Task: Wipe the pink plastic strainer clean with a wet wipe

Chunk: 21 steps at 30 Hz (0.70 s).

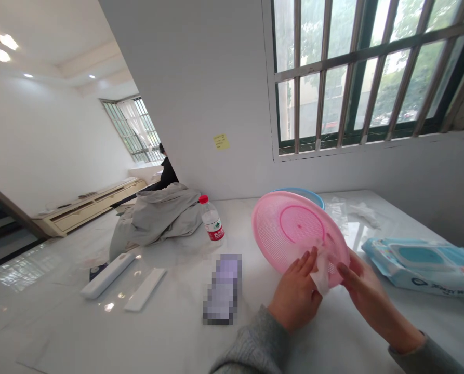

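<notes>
A round pink perforated strainer basket (294,228) is tilted up on its edge over the white table, its bottom facing me. My left hand (297,291) presses a white wet wipe (322,270) against the basket's lower rim, fingers flat on the wipe. My right hand (362,288) grips the rim just to the right, fingers curled behind it. Both wrists wear grey knit sleeves.
A blue basin (305,193) sits behind the pink basket. A pack of wet wipes (422,262) lies at right, a water bottle (211,219) and a grey jacket (157,215) at left, with two white bars (107,274) and a blurred flat object (222,288) nearer. A person sits far back.
</notes>
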### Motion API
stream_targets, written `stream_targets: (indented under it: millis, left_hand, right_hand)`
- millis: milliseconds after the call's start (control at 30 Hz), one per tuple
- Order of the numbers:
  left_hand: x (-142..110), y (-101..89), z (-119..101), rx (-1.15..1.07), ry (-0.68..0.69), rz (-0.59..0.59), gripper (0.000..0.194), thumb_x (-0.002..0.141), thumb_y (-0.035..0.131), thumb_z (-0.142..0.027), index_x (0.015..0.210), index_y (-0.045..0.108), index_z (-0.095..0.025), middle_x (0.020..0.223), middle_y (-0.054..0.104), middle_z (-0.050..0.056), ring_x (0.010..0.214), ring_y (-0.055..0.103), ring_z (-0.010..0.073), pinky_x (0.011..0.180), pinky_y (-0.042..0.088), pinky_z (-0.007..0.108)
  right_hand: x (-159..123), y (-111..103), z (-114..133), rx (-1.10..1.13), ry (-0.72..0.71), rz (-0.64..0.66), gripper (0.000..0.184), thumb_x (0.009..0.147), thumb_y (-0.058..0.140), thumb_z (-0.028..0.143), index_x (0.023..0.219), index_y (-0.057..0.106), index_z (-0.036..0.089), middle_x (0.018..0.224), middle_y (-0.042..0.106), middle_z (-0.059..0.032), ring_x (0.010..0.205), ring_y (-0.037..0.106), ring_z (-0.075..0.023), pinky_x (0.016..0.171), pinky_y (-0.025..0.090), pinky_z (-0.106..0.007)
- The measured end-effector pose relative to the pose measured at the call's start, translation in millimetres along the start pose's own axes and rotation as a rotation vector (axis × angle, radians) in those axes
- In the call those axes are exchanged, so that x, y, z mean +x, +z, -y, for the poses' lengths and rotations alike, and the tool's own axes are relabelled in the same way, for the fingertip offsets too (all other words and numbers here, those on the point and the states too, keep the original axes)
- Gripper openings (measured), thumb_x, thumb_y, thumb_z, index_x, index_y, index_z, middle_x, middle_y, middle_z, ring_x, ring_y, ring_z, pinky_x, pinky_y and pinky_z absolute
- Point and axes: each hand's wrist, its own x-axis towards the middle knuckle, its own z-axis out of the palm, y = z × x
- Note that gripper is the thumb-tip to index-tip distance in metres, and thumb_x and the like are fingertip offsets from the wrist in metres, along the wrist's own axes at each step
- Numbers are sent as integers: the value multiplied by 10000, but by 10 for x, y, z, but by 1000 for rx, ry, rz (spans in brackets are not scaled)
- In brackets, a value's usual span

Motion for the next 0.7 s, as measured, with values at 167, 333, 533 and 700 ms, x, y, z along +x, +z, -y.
stream_targets:
  millis: [167,333,533,700]
  left_hand:
    - [-21,26,94,127,-135,38,808,891,556,-146,1673,352,-145,1789,173,118,1637,272,337,1337,288,547]
    - [-34,62,156,199,-215,-12,773,917,538,-186,1669,363,-147,1785,208,128,1635,275,354,1336,271,562]
    - [1,47,167,245,-245,-12,751,894,443,-65,1644,406,-85,1761,277,136,1628,303,320,1344,274,525]
    - [15,26,171,286,-263,-68,750,879,376,19,1620,444,-74,1724,369,125,1602,369,278,1335,319,478]
  right_hand:
    - [-21,9,23,-55,-11,-47,790,876,826,536,1569,554,271,1497,682,-151,1415,607,-410,1075,587,-538]
    - [-29,13,19,-63,-22,-38,780,851,852,526,1543,580,292,1559,635,-126,1460,562,-396,1116,559,-518]
    - [-41,42,46,-27,-10,-48,754,875,826,520,1549,572,296,1492,688,-132,1399,619,-403,1053,602,-513]
    - [-65,110,90,38,26,-72,636,884,804,545,1449,648,297,1429,725,-144,1269,706,-417,855,675,-469]
